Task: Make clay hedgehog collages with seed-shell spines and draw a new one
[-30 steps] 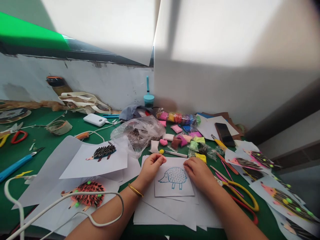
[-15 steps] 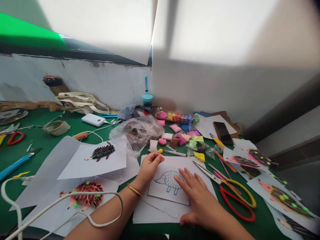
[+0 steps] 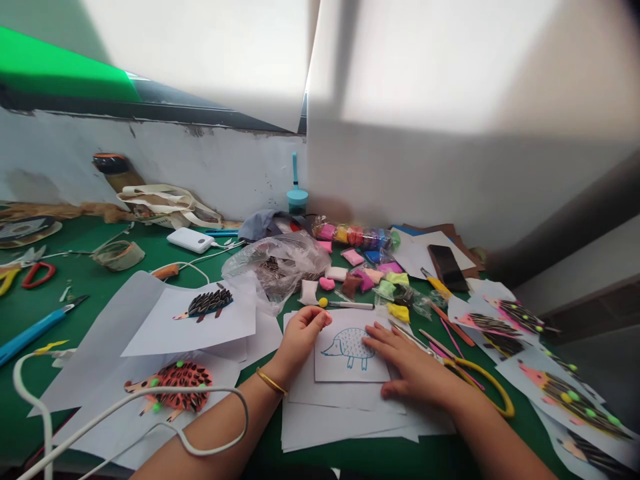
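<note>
A white sheet with a blue line drawing of a hedgehog [image 3: 353,345] lies on a stack of white papers [image 3: 320,427] in front of me. My right hand [image 3: 407,363] rests flat on the sheet's right side, fingers spread, touching part of the hedgehog's back. My left hand [image 3: 305,333] is closed in a pinch at the sheet's upper left corner. A small pink bit, apparently clay [image 3: 328,319], shows at its fingertips. Just beyond are a yellow ball [image 3: 323,303] and a slim grey pen-like tool [image 3: 353,305]. My right forearm partly covers scissors [image 3: 487,387].
Packets of coloured clay [image 3: 353,285] and a clear plastic bag of seeds [image 3: 275,267] lie behind the papers. Seed-covered hedgehog pictures sit left [image 3: 173,387] and right [image 3: 565,393]. A white cable [image 3: 150,393] loops over my left forearm. A phone [image 3: 447,267] lies at the back right.
The hedgehog sheet has shifted right and turned straighter, with the papers beneath fanning out. My right hand has moved right and up with it, and my forearm now hides the red scissor handle.
</note>
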The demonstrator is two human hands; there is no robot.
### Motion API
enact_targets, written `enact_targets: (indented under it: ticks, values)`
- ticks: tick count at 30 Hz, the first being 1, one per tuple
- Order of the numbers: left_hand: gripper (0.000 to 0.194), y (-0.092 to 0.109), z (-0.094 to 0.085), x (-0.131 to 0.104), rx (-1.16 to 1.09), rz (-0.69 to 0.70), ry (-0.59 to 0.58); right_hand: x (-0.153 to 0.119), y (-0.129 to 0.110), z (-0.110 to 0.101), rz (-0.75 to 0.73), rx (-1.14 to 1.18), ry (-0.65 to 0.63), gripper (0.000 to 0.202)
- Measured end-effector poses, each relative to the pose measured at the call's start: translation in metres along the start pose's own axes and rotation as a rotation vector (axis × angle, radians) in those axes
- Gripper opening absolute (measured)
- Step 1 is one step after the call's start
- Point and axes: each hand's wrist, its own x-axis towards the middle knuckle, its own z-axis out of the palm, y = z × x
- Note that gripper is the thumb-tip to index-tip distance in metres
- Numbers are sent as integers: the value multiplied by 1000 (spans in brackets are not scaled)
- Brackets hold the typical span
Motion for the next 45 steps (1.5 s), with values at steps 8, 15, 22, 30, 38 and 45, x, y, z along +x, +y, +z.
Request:
enact_targets:
  ticks: [8,15,22,30,38,45]
  values:
    - [24,2,8,-8,-10,18,-115,16,-47,-10,24,133,400,41]
    - [20,4,11,-19,272,348,-139,43,-67,7,-42,296,544,22]
    - [21,0,11,-20,363,440,-209,42,-61,18,-53,355,593,17]
    - [14,2,12,-20,286,427,-101,44,-65,23,-107,512,573,17]
    - [20,2,9,-20,390,439,-210,44,-64,24,-100,373,573,21]
    - [17,7,12,-22,354,410,-136,45,-64,23,-78,493,556,15]
